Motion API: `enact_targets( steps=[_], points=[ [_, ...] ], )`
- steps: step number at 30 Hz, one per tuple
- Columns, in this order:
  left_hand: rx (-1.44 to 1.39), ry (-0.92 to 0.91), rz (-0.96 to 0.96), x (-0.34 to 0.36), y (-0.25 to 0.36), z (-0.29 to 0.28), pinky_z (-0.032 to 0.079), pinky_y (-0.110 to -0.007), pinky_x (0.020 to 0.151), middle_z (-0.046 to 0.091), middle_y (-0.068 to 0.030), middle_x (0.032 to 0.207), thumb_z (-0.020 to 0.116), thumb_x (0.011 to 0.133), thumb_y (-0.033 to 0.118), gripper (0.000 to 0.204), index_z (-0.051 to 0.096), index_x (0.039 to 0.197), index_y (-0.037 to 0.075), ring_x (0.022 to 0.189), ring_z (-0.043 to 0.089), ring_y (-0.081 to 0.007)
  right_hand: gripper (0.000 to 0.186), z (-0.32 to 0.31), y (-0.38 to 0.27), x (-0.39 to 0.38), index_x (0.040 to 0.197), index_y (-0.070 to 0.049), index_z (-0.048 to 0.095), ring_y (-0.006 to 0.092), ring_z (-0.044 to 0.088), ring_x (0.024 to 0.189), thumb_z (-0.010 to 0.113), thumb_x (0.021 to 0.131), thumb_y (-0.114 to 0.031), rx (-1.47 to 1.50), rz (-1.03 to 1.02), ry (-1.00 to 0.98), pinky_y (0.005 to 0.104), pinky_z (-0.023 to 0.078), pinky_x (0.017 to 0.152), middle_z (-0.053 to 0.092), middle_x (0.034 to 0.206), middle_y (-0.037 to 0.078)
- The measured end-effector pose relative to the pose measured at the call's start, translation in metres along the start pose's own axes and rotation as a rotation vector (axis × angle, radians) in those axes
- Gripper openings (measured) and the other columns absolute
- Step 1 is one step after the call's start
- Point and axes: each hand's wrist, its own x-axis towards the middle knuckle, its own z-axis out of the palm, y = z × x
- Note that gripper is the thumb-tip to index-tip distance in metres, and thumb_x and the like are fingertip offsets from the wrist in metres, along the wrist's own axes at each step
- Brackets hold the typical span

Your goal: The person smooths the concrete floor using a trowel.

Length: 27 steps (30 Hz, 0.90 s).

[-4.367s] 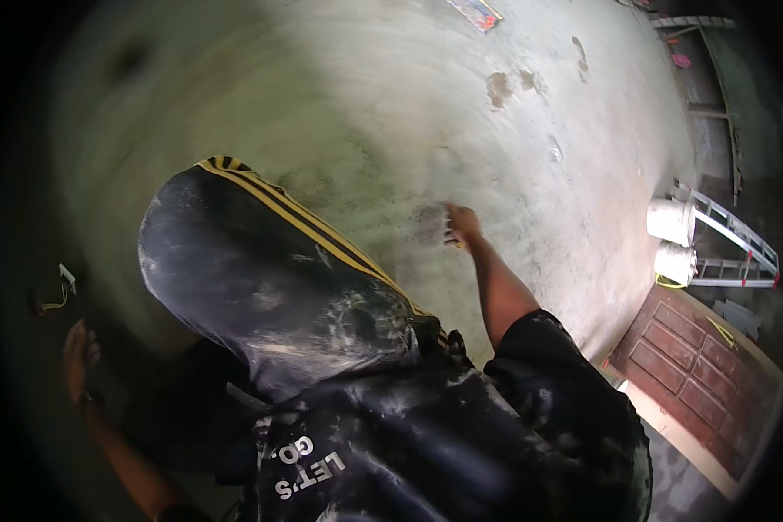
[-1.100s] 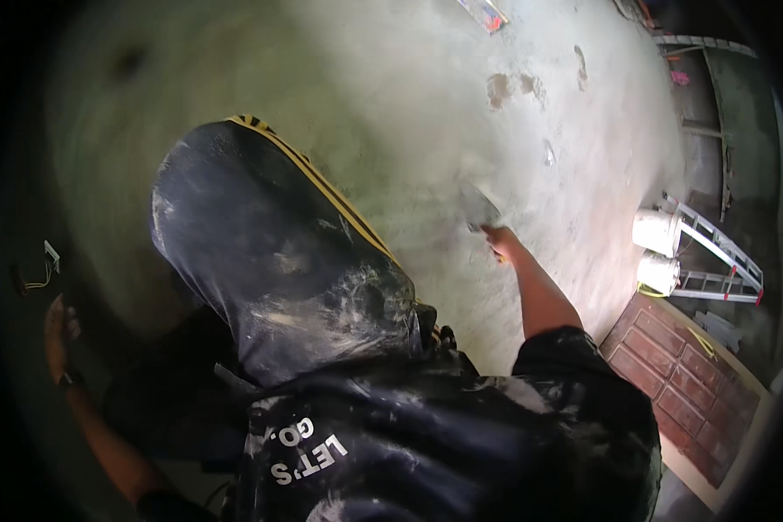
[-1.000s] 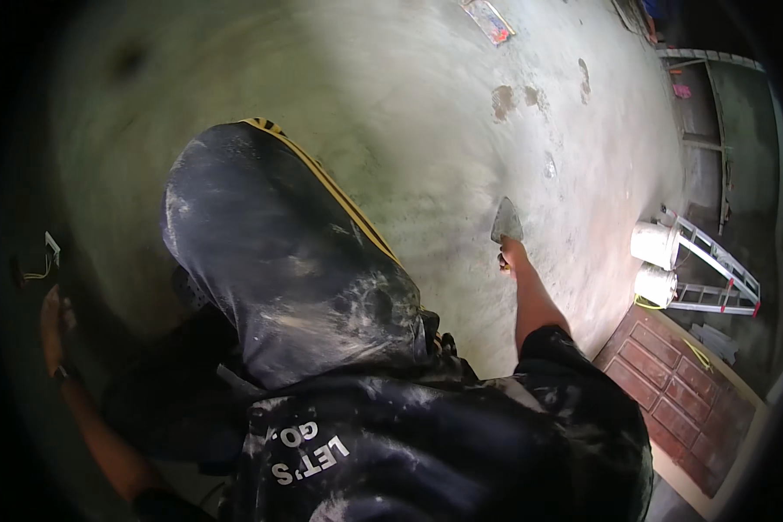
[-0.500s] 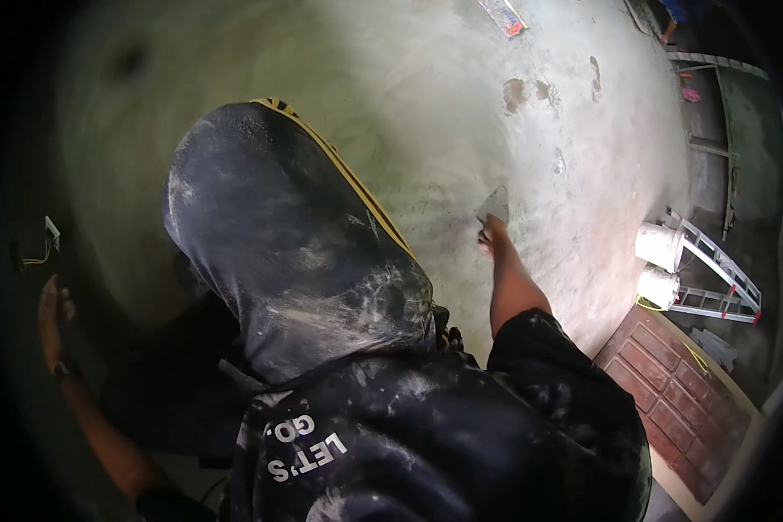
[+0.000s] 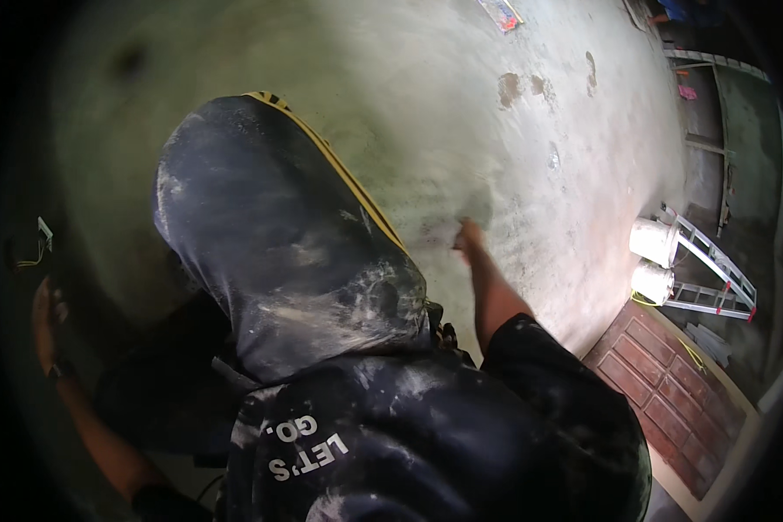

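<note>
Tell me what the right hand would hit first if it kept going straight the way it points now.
The right hand already has its blurred trowel blade at the grey plastered wall, so it would probably meet more bare plaster; depth is unclear.

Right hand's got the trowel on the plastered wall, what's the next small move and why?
Probably sweep the trowel on across the grey wall: the right hand presses it flat there, ridged streaks show around the blade, and the left hand braces on the wall.

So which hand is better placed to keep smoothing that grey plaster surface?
Right. The right hand grips the trowel with its blade on the plaster surface; the left hand rests flat, far off, with no tool.
</note>
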Motion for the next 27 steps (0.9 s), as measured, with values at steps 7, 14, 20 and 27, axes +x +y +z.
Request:
enact_targets(
  steps=[7, 14, 20, 27],
  points=[
    [0.018, 0.066, -0.044, -0.012, 0.027, 0.019, 0.048, -0.027, 0.089, 0.064, -0.0013, 0.121, 0.061, 0.107, 0.048, 0.061, 0.057, 0.153, 0.010, 0.104, 0.060, -0.0111, 0.055, -0.045, -0.027, -0.029, 0.149, -0.030, 0.061, 0.0216, 0.046, 0.053, 0.032, 0.110, -0.004, -0.387, -0.015, -0.417, 0.0388, 0.048, 0.049, 0.057, 0.079, 0.009],
    [0.007, 0.032, -0.010, -0.012, 0.012, 0.016, 0.048, -0.025, 0.084, 0.065, 0.0004, 0.118, 0.060, 0.107, 0.049, 0.061, 0.057, 0.153, 0.010, 0.096, 0.060, -0.0081, 0.042, -0.026, -0.030, -0.019, 0.150, -0.009, 0.056, 0.0300, 0.064, 0.067, 0.050, 0.110, -0.018, 0.084, 0.024, -0.097, 0.0470, 0.064, 0.078, 0.066, 0.092, 0.015],
    [-0.028, 0.012, -0.044, -0.004, 0.005, 0.004, 0.050, -0.025, 0.081, 0.064, -0.0003, 0.116, 0.060, 0.107, 0.050, 0.061, 0.056, 0.153, 0.010, 0.092, 0.058, -0.0080, 0.043, 0.004, -0.055, -0.039, 0.151, -0.016, 0.054, 0.0303, 0.068, 0.069, 0.043, 0.110, -0.018, -0.632, -0.378, -0.318, 0.0535, 0.060, 0.062, 0.069, 0.089, 0.017],
    [0.033, 0.098, 0.024, -0.011, 0.008, 0.014, 0.050, -0.026, 0.083, 0.065, -0.0015, 0.117, 0.060, 0.107, 0.051, 0.061, 0.057, 0.154, 0.011, 0.093, 0.059, -0.0089, 0.036, -0.054, 0.005, -0.010, 0.129, -0.023, 0.065, 0.0149, 0.036, 0.046, 0.049, 0.106, -0.045, 0.329, 0.415, 0.055, 0.0277, 0.029, 0.048, 0.037, 0.059, 0.000]
  ],
)
